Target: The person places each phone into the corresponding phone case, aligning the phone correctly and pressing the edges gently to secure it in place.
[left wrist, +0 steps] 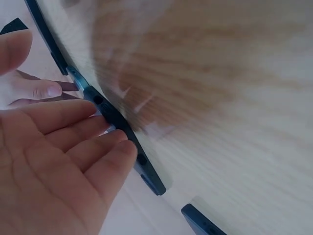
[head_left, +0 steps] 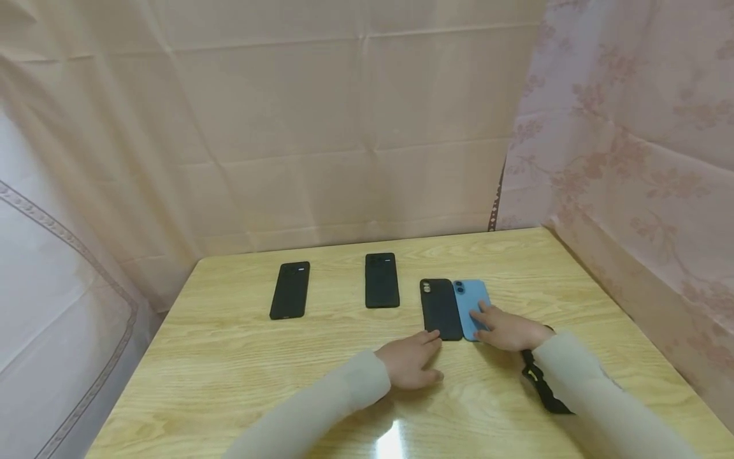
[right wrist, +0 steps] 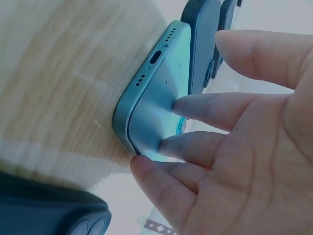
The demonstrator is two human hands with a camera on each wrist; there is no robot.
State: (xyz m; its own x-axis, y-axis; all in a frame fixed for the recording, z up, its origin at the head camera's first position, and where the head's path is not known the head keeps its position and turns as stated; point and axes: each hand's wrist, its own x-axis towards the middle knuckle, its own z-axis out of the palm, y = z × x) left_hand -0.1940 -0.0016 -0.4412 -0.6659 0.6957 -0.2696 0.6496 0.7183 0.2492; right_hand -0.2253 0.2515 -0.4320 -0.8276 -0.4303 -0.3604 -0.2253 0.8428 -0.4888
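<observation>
My left hand (head_left: 410, 361) stretches its fingers to the lower end of a black phone case (head_left: 441, 312), which has a camera cutout at its top left corner. In the left wrist view those fingers lie along the edge of the case (left wrist: 115, 117), and the palm is bare. Against the case's right side lies a light blue phone (head_left: 471, 299), back up, with two camera lenses. My right hand (head_left: 507, 328) rests spread fingertips on the phone's back. In the right wrist view the phone's charging port end (right wrist: 151, 63) faces the camera, and the thumb stands off its surface.
Two black phones lie farther left on the wooden table (head_left: 229, 382), one at the middle (head_left: 381, 280) and one near the left (head_left: 290, 290). A dark object (head_left: 541, 386) with two round lens shapes is partly covered by my right sleeve. Cloth curtains (head_left: 344, 127) hang behind the table.
</observation>
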